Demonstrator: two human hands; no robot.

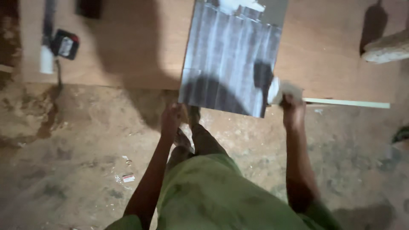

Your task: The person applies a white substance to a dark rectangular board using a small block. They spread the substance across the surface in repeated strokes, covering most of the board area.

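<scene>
Dim light falls on a dirt floor (76, 162), stained and littered with small scraps, where a large plywood sheet (136, 47) lies flat. On that sheet rests a grey laminate panel (230, 55), streaked and slightly tilted, its near edge overhanging the plywood toward the person.

Left hand (171, 121): positioned at or just under the near left corner of the panel. Fingers appear curled, but the frame is blurred and I cannot tell whether the grip is closed on the edge or only resting against it.

Right hand (293, 111): closed around a pale wad, seemingly a cloth or applicator (281, 91), held against the panel's near right corner. A thin pale strip (349, 103) runs to the right from beside this hand.

Also present: a dark power tool with battery (64, 44) at the far left, a white tube (47, 59) beside it, and a stone block (387, 50) at the right edge.

Risks, in my judgement:
- The panel overhangs and is steadied loosely at best; pressure from the right hand could slide or pivot it off the plywood.
- Grit from the floor may transfer to the panel face.
- Poor lighting and the person's own shadow obscure the working corner, making uneven coverage likely.
- Bare hands near a sharp laminate edge invite cuts.
</scene>
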